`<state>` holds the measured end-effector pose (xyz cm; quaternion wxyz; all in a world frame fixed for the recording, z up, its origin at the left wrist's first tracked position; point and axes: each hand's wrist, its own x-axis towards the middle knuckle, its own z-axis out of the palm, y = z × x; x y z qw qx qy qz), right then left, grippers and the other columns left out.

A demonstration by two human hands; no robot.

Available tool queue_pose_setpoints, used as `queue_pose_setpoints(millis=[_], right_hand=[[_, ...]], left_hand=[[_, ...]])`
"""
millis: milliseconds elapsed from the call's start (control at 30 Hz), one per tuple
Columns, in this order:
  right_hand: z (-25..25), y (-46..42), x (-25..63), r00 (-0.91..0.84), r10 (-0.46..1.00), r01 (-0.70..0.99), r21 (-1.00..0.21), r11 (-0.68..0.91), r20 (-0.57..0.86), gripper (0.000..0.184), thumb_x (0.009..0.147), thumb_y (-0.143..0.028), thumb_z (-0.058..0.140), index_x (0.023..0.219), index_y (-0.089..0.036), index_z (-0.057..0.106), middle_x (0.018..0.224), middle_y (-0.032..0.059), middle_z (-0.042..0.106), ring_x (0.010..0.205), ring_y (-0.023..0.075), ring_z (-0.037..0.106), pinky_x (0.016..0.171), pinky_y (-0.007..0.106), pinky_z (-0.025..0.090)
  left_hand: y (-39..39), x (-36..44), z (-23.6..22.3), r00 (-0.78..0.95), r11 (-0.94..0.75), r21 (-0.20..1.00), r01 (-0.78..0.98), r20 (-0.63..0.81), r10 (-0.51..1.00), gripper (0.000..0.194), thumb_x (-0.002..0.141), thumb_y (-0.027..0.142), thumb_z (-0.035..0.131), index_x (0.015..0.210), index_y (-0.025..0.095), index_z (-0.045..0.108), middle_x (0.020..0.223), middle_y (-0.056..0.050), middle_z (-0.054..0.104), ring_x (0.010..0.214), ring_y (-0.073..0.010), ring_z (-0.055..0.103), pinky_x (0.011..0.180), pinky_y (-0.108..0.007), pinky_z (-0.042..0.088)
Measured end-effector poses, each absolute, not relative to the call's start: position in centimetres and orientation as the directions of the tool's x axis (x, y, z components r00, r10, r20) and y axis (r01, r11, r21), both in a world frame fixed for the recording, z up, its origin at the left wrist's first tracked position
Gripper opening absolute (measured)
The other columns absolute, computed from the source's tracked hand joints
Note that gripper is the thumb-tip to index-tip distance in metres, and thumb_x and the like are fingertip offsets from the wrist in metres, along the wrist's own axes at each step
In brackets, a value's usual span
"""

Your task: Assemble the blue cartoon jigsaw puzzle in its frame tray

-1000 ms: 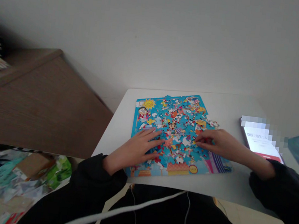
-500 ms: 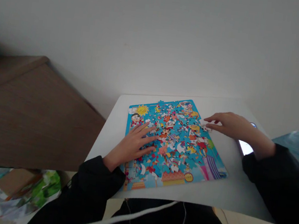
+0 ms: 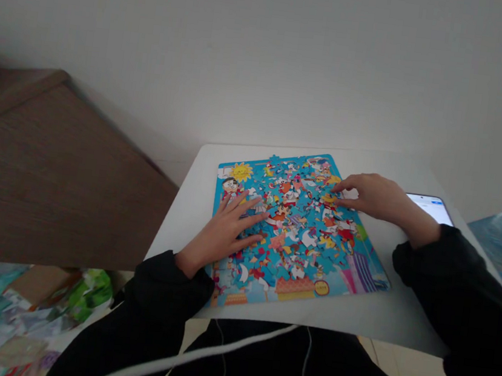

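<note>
Right grip (image 3: 373,195) half-closed over jigsaw pieces (image 3: 329,200), can't tell if holding any; left grip (image 3: 220,233) splayed open on puzzle (image 3: 294,287).

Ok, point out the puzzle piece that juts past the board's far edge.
The blue piece, right of the printed sun; no other piece in view crosses the far edge of the board.

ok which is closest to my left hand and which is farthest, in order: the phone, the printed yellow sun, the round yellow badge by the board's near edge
From the left hand:
1. Printed yellow sun, just beyond it, at the board's far left corner
2. Round yellow badge, to its right, by the near edge
3. Phone, far right, off the board
</note>
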<state>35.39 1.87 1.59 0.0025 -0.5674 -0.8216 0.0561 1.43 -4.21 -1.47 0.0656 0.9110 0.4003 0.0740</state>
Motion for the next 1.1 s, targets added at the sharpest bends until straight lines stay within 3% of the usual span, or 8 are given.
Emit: queue_pose_setpoints(millis=[133, 267, 400, 500, 600, 800, 933, 1100], right_hand=[[2.6, -0.1, 33.1, -0.455, 0.89, 0.877, -0.167, 0.451, 0.01, 0.037, 0.086, -0.051, 0.048, 0.101, -0.026, 0.07, 0.1, 0.0058, 0.07, 0.088, 0.024, 0.063, 0.068, 0.035, 0.045], [3.3, -3.8, 29.5, -0.75, 0.66, 0.629, -0.349, 0.695, -0.037, 0.033, 0.088, -0.046, 0.05, 0.108, -0.026, 0.068, 0.095, 0.0039, 0.071, 0.088, 0.0204, 0.064, 0.071, 0.031, 0.045], [2.6, -5.9, 27.7, -0.886, 0.441, 0.457, -0.436, 0.776, -0.144, 0.025, 0.088, -0.033, 0.057, 0.11, -0.027, 0.066, 0.095, 0.0002, 0.072, 0.084, 0.0172, 0.066, 0.064, 0.026, 0.042], [2.0, -5.5, 28.0, -0.859, 0.48, 0.509, -0.409, 0.757, -0.18, 0.024, 0.085, -0.029, 0.059, 0.108, -0.028, 0.068, 0.093, -0.0005, 0.072, 0.084, 0.0178, 0.066, 0.065, 0.027, 0.042], [2.1, -4.5, 28.9, -0.81, 0.548, 0.584, -0.384, 0.716, -0.209, 0.024, 0.083, -0.028, 0.061, 0.106, -0.028, 0.069, 0.094, -0.0002, 0.072, 0.084, 0.0182, 0.066, 0.067, 0.027, 0.042], [3.0, -3.3, 30.4, -0.735, 0.644, 0.675, -0.315, 0.667, -0.212, 0.024, 0.084, -0.032, 0.056, 0.104, -0.031, 0.07, 0.084, -0.0004, 0.07, 0.074, 0.0171, 0.064, 0.059, 0.027, 0.039], [3.1, -3.0, 31.0, -0.686, 0.692, 0.728, -0.247, 0.64, -0.226, 0.023, 0.084, -0.033, 0.055, 0.101, -0.032, 0.07, 0.081, 0.0001, 0.069, 0.066, 0.0165, 0.062, 0.057, 0.027, 0.037], [2.8, -2.9, 30.7, -0.739, 0.651, 0.673, -0.248, 0.697, -0.173, 0.024, 0.085, -0.032, 0.055, 0.103, -0.027, 0.068, 0.09, 0.0031, 0.07, 0.081, 0.0209, 0.064, 0.064, 0.03, 0.041]], left_hand=[[-4.2, 1.4, -1.5, 0.646, -0.66, 0.177, 0.73, 0.137, 0.751, 0.043, 0.092, 0.045, 0.048, 0.132, 0.028, 0.05, 0.147, -0.006, 0.039, 0.141, -0.0317, 0.021, 0.112, -0.058, 0.019], [-4.6, 1.4, -1.3, 0.672, -0.683, 0.201, 0.703, 0.129, 0.729, 0.05, 0.088, 0.053, 0.051, 0.132, 0.028, 0.051, 0.147, -0.007, 0.04, 0.141, -0.0327, 0.022, 0.112, -0.057, 0.021], [-5.0, 1.6, -1.2, 0.637, -0.646, 0.181, 0.741, 0.111, 0.763, 0.061, 0.085, 0.062, 0.048, 0.136, 0.028, 0.045, 0.147, -0.008, 0.038, 0.14, -0.0362, 0.02, 0.11, -0.064, 0.015], [-5.0, 1.7, -1.2, 0.58, -0.596, 0.152, 0.788, 0.139, 0.802, 0.062, 0.086, 0.061, 0.047, 0.137, 0.026, 0.044, 0.146, -0.011, 0.039, 0.14, -0.0364, 0.02, 0.108, -0.066, 0.014], [-4.9, 1.7, -1.1, 0.55, -0.576, 0.144, 0.804, 0.184, 0.814, 0.047, 0.091, 0.049, 0.049, 0.131, 0.025, 0.05, 0.143, -0.01, 0.043, 0.139, -0.0351, 0.024, 0.107, -0.067, 0.017], [-4.8, 1.5, -0.8, 0.612, -0.678, 0.215, 0.703, 0.302, 0.731, 0.021, 0.091, 0.035, 0.053, 0.104, 0.024, 0.066, 0.127, -0.006, 0.056, 0.134, -0.029, 0.034, 0.111, -0.055, 0.022], [-5.2, 2.0, -0.9, 0.729, -0.752, 0.245, 0.612, 0.195, 0.656, 0.036, 0.092, 0.043, 0.05, 0.124, 0.03, 0.057, 0.138, -0.006, 0.048, 0.138, -0.0324, 0.026, 0.111, -0.059, 0.02], [-5.6, 2.9, -0.9, 0.808, -0.801, 0.225, 0.555, 0.083, 0.583, 0.048, 0.09, 0.053, 0.048, 0.135, 0.039, 0.044, 0.15, -0.004, 0.031, 0.139, -0.0385, 0.019, 0.109, -0.066, 0.013]])
